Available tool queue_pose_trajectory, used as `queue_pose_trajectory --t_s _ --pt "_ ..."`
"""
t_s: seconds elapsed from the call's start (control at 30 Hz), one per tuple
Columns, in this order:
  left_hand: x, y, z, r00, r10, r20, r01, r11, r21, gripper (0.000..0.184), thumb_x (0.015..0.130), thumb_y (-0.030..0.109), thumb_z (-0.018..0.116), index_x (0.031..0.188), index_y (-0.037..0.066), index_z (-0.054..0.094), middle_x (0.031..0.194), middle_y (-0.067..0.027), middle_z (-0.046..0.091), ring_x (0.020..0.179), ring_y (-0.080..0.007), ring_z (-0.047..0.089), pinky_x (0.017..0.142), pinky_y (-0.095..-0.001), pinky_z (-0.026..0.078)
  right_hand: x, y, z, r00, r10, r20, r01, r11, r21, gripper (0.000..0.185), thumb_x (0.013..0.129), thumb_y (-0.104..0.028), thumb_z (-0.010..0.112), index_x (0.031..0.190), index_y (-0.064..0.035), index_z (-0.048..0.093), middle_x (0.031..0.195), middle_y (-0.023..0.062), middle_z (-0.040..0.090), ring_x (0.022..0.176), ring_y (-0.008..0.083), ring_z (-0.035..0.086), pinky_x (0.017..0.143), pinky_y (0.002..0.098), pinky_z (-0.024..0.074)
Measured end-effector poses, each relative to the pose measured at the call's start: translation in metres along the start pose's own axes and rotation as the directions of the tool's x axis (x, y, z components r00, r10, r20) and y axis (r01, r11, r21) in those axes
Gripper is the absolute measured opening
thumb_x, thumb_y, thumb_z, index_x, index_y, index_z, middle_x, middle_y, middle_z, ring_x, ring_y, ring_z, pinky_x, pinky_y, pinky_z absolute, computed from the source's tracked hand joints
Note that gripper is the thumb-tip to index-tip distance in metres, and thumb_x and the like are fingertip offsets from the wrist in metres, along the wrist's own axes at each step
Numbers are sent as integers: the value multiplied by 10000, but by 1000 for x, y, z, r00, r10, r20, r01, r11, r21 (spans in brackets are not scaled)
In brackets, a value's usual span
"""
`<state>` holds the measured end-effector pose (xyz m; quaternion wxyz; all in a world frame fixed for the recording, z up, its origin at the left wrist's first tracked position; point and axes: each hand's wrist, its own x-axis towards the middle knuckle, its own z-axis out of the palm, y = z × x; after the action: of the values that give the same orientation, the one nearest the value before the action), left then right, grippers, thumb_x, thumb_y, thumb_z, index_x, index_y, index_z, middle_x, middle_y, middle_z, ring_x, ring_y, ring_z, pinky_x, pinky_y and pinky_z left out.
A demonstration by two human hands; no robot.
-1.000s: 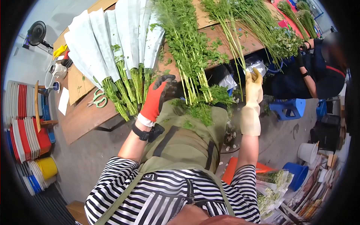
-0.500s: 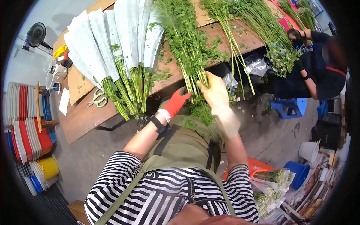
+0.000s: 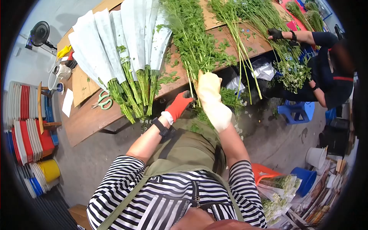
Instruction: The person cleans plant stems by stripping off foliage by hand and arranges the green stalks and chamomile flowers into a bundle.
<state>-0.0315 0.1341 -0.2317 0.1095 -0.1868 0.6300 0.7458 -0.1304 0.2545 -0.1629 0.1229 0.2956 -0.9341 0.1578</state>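
Leafy green stems point(image 3: 197, 50) lie in a pile across the table, their cut ends over its front edge. My left hand point(image 3: 181, 104), in a red glove with dark fingertips, is closed at the lower stem ends. In a cream rubber glove, my right hand point(image 3: 209, 84) wraps round the stems just above and to the right of it. Its fingertips are partly hidden. White-wrapped bundles point(image 3: 115, 42) fan out on the left of the table, bare green stems towards me. Green-handled scissors point(image 3: 102, 101) lie beside them.
A co-worker point(image 3: 322, 73) at the right handles blue and white flowers point(image 3: 293, 73). Loose long stems point(image 3: 241, 50) overhang the table point(image 3: 86, 124). A blue stool point(image 3: 297, 112), a blue bucket point(image 3: 303, 181) and a white bucket point(image 3: 316, 156) stand at the right. Stacked crates point(image 3: 28, 142) stand at left.
Both hands have come together at the stem ends, my right hand moving left from the loose stems and closing. The co-worker's one arm now reaches over the table.
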Motion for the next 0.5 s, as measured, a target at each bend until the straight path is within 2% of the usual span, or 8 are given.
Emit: queue_pose_trajectory --t_s 0.07,0.17,0.2,0.3,0.33,0.4,0.47,0.5 --pt "-2 -2 -2 1000 -4 1 4 1000 15 316 926 145 678 1181 -38 641 1045 -47 683 915 -97 583 810 -276 482 2 -1 6 1000 -3 -18 3 1000 23 174 830 -216 638 876 -53 677 740 146 631 751 343 629 687 496 480" --pt "-5 -10 0 992 -65 -105 74 994 79 382 927 193 688 1222 -42 628 1080 -74 686 948 -126 591 852 -293 485 4 -2 7 1000 -6 -27 6 999 32 188 829 -222 657 899 -49 673 763 142 635 747 353 630 690 489 485" --pt "-4 -19 2 992 -40 -121 52 994 97 441 930 251 691 1251 -42 617 1153 -98 686 1036 -168 604 920 -327 485 5 -3 7 1000 -6 -28 7 999 35 194 829 -224 664 907 -47 671 770 141 637 746 357 630 691 486 487" --pt "-9 -18 17 978 29 -207 0 990 138 471 928 272 691 1268 -42 603 1227 -122 675 1146 -202 593 988 -359 472 5 -5 4 1000 5 -28 -3 999 54 215 828 -230 683 930 -42 666 793 137 641 742 367 631 694 478 492" --pt "32 -79 -1 997 59 -44 -58 998 2 527 918 282 704 1310 -44 572 1284 -122 656 1219 -210 569 1027 -382 459 5 -6 1 1000 10 -29 -8 998 66 223 827 -232 690 937 -41 665 801 136 642 740 371 631 695 476 494" --pt "19 -50 3 959 211 187 -204 977 -57 543 908 257 720 1335 -35 555 1284 -105 652 1212 -186 565 1019 -373 463 4 -5 -5 999 29 -25 -27 996 84 239 826 -236 703 953 -37 661 816 133 645 738 378 631 696 470 498" --pt "7 -12 11 933 253 256 -227 966 -124 544 899 224 732 1348 -22 549 1272 -83 650 1189 -160 565 1005 -359 469 2 -6 -15 997 68 -31 -64 991 120 257 825 -240 716 968 -34 658 831 131 648 735 385 632 698 465 501" --pt "4 3 18 953 213 216 -181 971 -157 537 895 204 737 1350 -13 550 1260 -70 650 1169 -145 567 996 -350 473 1 -7 -18 995 102 -22 -97 984 148 267 825 -242 722 976 -33 656 839 130 650 734 388 632 699 462 503"
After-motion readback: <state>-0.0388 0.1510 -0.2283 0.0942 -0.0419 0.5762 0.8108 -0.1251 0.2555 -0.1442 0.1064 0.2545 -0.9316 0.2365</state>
